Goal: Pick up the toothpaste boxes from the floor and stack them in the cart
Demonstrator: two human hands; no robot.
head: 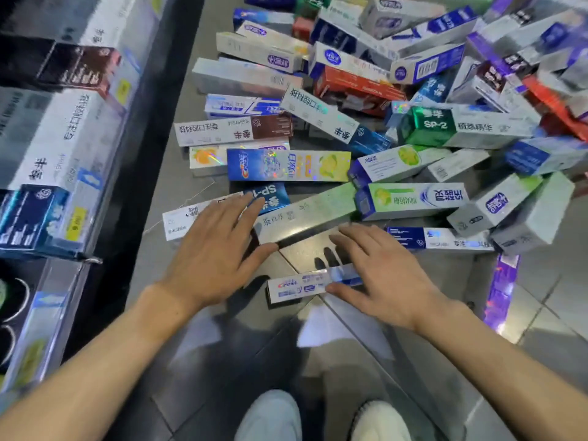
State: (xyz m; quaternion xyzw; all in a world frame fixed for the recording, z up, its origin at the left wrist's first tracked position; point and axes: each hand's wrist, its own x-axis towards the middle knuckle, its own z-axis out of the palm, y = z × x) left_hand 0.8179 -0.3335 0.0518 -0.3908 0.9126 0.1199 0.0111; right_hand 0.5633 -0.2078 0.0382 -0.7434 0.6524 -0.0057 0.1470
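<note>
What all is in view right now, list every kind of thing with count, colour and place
Toothpaste boxes: dozens, mixed white, blue, green, red, purple; heaped on the floor ahead.
Small box: one, white and blue; nearest, on the floor at the right fingertips.
Silver box: one, pale silver-green; lying between both hands.
Cart: one, clear walls; at left, boxes already stacked inside.
Floor: grey glossy tiles.
Shoes: two, white; bottom edge.
Left hand: open, spread over a white and blue box.
Right hand: open, fingers on the small box.
</note>
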